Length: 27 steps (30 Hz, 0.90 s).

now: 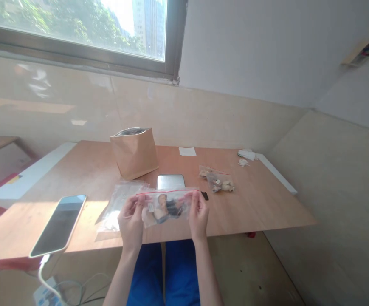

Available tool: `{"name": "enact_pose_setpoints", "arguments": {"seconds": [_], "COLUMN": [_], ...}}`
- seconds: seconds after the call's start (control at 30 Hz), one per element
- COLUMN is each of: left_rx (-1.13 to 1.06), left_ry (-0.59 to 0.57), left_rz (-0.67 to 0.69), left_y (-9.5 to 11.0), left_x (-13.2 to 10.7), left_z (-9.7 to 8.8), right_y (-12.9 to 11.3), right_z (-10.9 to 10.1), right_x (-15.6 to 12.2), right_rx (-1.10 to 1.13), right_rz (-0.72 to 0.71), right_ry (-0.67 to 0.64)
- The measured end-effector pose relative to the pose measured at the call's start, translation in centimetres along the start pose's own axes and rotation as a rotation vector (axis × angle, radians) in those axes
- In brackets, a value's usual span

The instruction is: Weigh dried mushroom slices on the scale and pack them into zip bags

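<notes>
Between my hands hangs a clear zip bag [168, 208] with a red seal strip along its top and dark and tan dried pieces inside. My left hand [131, 219] pinches its upper left corner, and my right hand [198, 214] pinches the upper right one. Just behind the bag lies a small scale with a silver plate [170, 181], partly covered by it. Flat clear bags [116, 208] lie in a stack to the left of my left hand. Beyond my right hand rest filled zip bags [221, 182] holding similar tan pieces.
A brown paper pouch [135, 155] stands open at the back of the wooden table [251, 208]. A phone [59, 225] with a white cable [42, 276] lies at left. White paper [187, 151] and crumpled scraps [247, 154] sit near the wall.
</notes>
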<state>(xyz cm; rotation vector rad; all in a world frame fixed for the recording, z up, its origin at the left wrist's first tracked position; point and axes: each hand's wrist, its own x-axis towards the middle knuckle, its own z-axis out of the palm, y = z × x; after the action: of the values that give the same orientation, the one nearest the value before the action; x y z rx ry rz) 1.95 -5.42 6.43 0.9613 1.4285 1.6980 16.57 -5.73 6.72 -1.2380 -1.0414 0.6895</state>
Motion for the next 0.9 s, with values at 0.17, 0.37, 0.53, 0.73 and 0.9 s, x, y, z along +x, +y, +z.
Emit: {"name": "enact_pose_setpoints", "arguments": {"seconds": [0.17, 0.37, 0.53, 0.73, 0.9], "left_rx": [-0.02, -0.078, -0.031, 0.073, 0.01], "left_ry": [-0.017, -0.065, -0.004, 0.082, 0.056], "left_rz": [-0.013, -0.077, -0.016, 0.112, 0.078], "left_y": [0.0, -0.4, 0.3, 1.4, 1.6], "left_x": [0.3, 0.0, -0.4, -0.7, -0.9], "left_z": [-0.4, -0.2, 0.0, -0.2, 0.3], "right_y": [-0.3, -0.4, -0.7, -1.1, -1.0], "right_z": [-0.4, -0.2, -0.2, -0.3, -0.1], "right_x": [0.0, 0.3, 0.1, -0.1, 0.1], "right_rx": [0.008, 0.02, 0.0, -0.028, 0.037], "right_rz": [-0.023, 0.011, -0.02, -0.092, -0.048], "right_ry": [-0.026, 0.041, 0.049, 0.085, 0.088]}}
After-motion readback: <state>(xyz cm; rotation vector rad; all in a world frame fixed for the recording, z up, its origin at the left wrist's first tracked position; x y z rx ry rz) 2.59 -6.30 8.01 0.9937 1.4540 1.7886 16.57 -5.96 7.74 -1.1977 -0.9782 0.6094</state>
